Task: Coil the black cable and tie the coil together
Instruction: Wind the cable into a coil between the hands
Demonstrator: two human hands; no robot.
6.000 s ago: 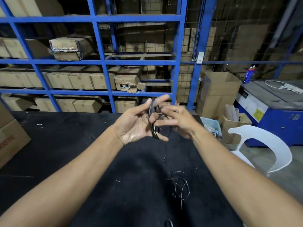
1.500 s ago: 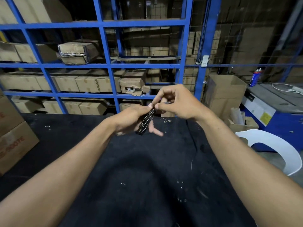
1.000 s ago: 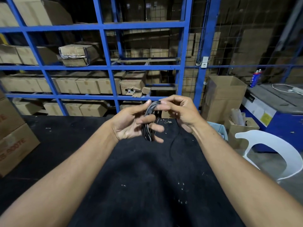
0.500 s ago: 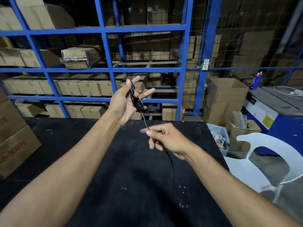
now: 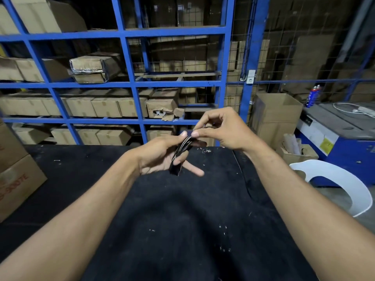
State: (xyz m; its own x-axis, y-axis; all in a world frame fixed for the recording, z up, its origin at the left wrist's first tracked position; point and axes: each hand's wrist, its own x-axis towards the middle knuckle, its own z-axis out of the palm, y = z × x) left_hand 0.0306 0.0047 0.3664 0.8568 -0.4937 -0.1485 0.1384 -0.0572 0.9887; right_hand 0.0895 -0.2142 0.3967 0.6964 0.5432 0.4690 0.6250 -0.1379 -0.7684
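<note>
- Two bare hands meet over the far edge of a black-covered table (image 5: 182, 230), working a black cable (image 5: 180, 154) already gathered into a narrow, flattened coil.
- The left hand (image 5: 160, 157) is clamped around the lower part of the coil, thumb pressed near its top and one finger splayed out below it toward the right.
- The right hand (image 5: 225, 130) pinches the coil's upper end between thumb and forefinger, closed on the strands and touching the left thumb tip.
- The coil's long axis runs on a slant, from its upper end at the right hand down and leftward to its lower end, which pokes out beneath the left palm.
- Judged from this, the coiling looks largely done and the tying step is in hand; whether a loose tail remains to wrap cannot be told, as the fingers hide the top.
- Any wrap would likely go across the long axis at mid-coil, with the right hand the nearer to the free upper end while the left serves as anchor.
- Blue racking (image 5: 129, 82) stacked with cardboard boxes (image 5: 105, 107) stands on the far side; a white chair (image 5: 336, 183) sits at right.
</note>
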